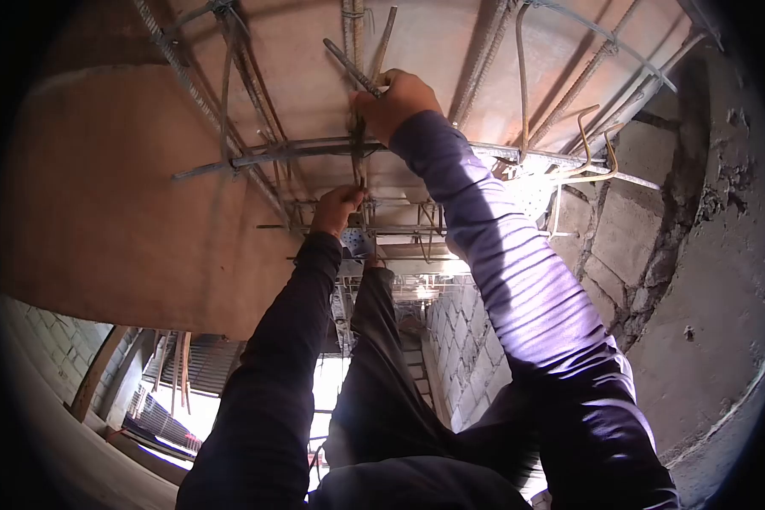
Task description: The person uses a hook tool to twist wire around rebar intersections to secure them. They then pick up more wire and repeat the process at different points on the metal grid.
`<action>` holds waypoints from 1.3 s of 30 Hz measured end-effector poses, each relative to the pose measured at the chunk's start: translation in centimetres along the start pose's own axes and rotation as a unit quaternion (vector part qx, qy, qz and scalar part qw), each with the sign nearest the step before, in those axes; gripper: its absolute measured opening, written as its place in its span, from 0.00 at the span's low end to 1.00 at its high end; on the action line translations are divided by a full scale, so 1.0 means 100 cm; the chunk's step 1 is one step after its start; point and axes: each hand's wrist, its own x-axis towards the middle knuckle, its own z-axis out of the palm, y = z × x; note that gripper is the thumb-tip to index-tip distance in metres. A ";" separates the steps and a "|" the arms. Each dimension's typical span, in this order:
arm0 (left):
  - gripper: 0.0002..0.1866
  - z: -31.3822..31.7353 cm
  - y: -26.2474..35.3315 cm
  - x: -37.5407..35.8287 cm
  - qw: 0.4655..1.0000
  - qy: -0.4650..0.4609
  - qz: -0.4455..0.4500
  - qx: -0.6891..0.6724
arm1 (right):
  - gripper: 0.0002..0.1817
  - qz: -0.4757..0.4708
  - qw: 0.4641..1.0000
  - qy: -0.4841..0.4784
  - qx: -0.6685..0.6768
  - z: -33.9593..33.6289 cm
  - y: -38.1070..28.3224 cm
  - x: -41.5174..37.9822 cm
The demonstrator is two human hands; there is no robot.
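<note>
My right hand (pixel 399 104) is closed around a bent steel rebar (pixel 348 64), whose short end sticks out past the fingers toward the upper left. Another rebar end (pixel 387 38) rises just beyond that hand. Lower and to the left, my left hand (pixel 336 211) has its fingers closed on a thin upright rebar (pixel 362 181); its lower part is hidden by the hand. Between the two hands runs a crosswise ribbed bar (pixel 306 149), tied into the cage. Both arms are in long dark sleeves.
Reddish-brown panels (pixel 136 195) lie behind the rebar cage and to the left. Bent hook ends (pixel 608 153) stick out on the right, near a rough block wall (pixel 625 221). My leg (pixel 378 374) extends below, over a bright gap with a lower block wall (pixel 472 340).
</note>
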 end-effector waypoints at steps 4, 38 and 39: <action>0.14 0.011 0.024 -0.022 0.985 0.007 -0.149 -0.084 | 0.25 0.022 1.000 0.012 0.004 0.004 -0.004 0.005; 0.13 0.057 0.029 0.024 0.974 0.005 -0.130 -0.183 | 0.11 -0.164 0.975 0.137 0.059 0.026 0.000 0.001; 0.12 0.057 0.033 0.023 0.980 0.027 -0.121 -0.159 | 0.12 -0.138 0.979 0.146 0.042 0.028 -0.002 0.000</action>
